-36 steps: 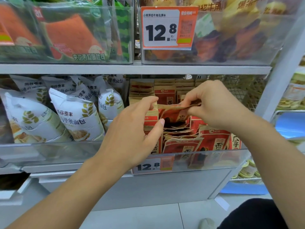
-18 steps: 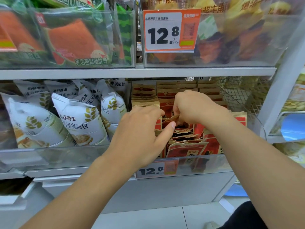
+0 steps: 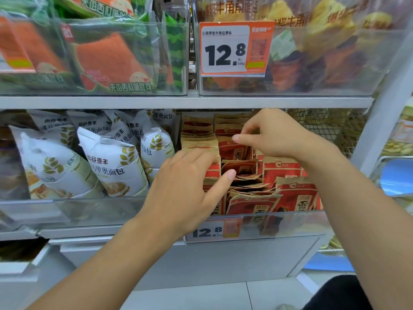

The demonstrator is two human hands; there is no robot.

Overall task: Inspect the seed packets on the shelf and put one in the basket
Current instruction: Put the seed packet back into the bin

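Nearest me, my left hand (image 3: pixel 185 189) sits at about 7 o'clock of the clear bin (image 3: pixel 290 222) that carries the seed packets (image 3: pixel 252 203), its fingers curled over the left stack and its thumb stretched toward the loose middle packets; I cannot tell whether it truly pinches one or only parts them. It has barely shifted over the last second. The real change is farther in: my right hand (image 3: pixel 277 135), which a second ago had a red packet pinched and lifted out of the pile, has let that packet drop back and has reached deeper, toward 12 o'clock of the bin, where its fingertips (image 3: pixel 237 138) now nip at the top edges of the upright packets in the rear rows. Whether a packet is actually caught between them I cannot tell; nothing is lifted clear. I judge that the first packet was looked over and rejected, so I am still inspecting. Every packet remains in the bin on the shelf (image 3: pixel 178 102), none is chosen, and the basket is not in view.
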